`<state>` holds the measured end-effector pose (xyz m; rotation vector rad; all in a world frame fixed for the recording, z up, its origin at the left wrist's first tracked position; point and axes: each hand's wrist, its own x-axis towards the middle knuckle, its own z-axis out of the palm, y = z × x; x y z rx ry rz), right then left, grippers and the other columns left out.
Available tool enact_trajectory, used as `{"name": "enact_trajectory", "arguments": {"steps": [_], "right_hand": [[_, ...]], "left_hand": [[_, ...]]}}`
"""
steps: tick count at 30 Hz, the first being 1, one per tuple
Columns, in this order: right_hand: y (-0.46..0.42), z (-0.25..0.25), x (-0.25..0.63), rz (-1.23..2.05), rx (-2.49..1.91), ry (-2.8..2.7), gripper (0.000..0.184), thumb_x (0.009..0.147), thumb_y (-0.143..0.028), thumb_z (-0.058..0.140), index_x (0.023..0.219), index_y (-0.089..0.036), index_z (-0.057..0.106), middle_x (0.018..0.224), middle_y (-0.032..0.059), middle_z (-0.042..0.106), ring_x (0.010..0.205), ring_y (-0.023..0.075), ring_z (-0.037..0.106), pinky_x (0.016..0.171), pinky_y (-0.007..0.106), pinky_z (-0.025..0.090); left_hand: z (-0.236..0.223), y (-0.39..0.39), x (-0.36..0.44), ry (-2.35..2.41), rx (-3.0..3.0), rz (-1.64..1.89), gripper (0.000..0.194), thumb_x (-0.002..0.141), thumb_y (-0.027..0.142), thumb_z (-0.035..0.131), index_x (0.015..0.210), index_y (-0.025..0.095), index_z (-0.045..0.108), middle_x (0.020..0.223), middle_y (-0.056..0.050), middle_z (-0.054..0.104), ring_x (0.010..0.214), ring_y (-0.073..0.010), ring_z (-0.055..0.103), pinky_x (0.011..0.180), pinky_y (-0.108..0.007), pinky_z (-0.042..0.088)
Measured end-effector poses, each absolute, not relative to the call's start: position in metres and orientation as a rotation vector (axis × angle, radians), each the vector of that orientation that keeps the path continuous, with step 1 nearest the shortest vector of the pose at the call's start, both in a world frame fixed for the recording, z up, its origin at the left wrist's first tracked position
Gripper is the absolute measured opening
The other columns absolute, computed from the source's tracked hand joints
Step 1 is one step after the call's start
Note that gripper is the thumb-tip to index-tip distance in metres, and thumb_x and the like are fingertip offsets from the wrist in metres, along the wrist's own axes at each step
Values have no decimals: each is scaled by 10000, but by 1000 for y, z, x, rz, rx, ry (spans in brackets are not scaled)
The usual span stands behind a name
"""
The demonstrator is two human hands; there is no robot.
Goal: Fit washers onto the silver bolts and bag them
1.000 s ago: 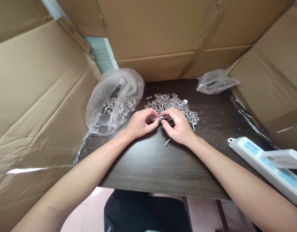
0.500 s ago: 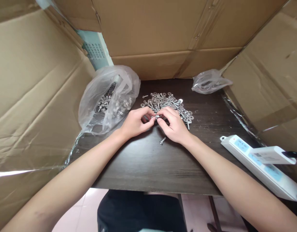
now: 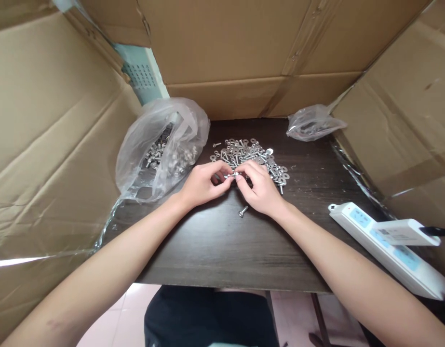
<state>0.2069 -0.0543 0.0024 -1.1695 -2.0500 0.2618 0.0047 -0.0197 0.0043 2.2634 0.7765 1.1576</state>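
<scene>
Fingertip to fingertip, my left hand (image 3: 208,182) and my right hand (image 3: 258,185) pinch one small metal bolt (image 3: 234,174) just above the table. My left thumb and forefinger close on its left part, my right ones on its right end. Something wider, a nut or a washer, seems to sit on it by the right fingertips; the fingers partly hide it. Just beyond my hands spreads a loose pile of bolts, nuts and washers (image 3: 244,150). A single bolt (image 3: 243,211) lies on the table nearer to me, below my right hand.
A clear plastic bag (image 3: 133,154) of bolts stands open on the left. Another small plastic bag (image 3: 312,123) lies at the back right. On the right is a white power strip (image 3: 384,255) with a plugged-in adapter. Cardboard walls (image 3: 225,43) enclose the dark table (image 3: 222,255).
My hands stay together at the same place, with only slight movement of the fingertips on the bolt. The whole view has shifted a touch.
</scene>
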Motion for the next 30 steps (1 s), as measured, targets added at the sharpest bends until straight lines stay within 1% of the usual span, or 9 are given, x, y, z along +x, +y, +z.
{"name": "enact_trajectory", "arguments": {"steps": [4, 15, 30], "right_hand": [[-54, 4, 207, 270, -1185, -2053, 136, 1025, -259, 444, 982, -221, 568, 1011, 78, 669, 970, 251, 623, 872, 421, 400], [-53, 2, 208, 295, -1200, -2055, 137, 1020, -266, 444, 970, -215, 562, 998, 74, 656, 950, 251, 612, 867, 423, 392], [-54, 1, 208, 274, -1182, -2041, 89, 983, -266, 504, 940, -220, 567, 946, 57, 648, 891, 247, 615, 845, 421, 402]], "left_hand": [[4, -19, 5, 784, 2275, 1144, 184, 883, 212, 694, 1062, 176, 680, 917, -18, 761, 677, -104, 688, 617, -184, 568], [4, -20, 5, 815, 2291, 1120, 90, 896, 228, 682, 965, 171, 681, 886, -16, 749, 665, -102, 673, 605, -183, 554], [1, -19, 5, 818, 2268, 1114, 89, 899, 213, 686, 972, 170, 713, 907, -14, 769, 672, -101, 690, 610, -183, 553]]}}
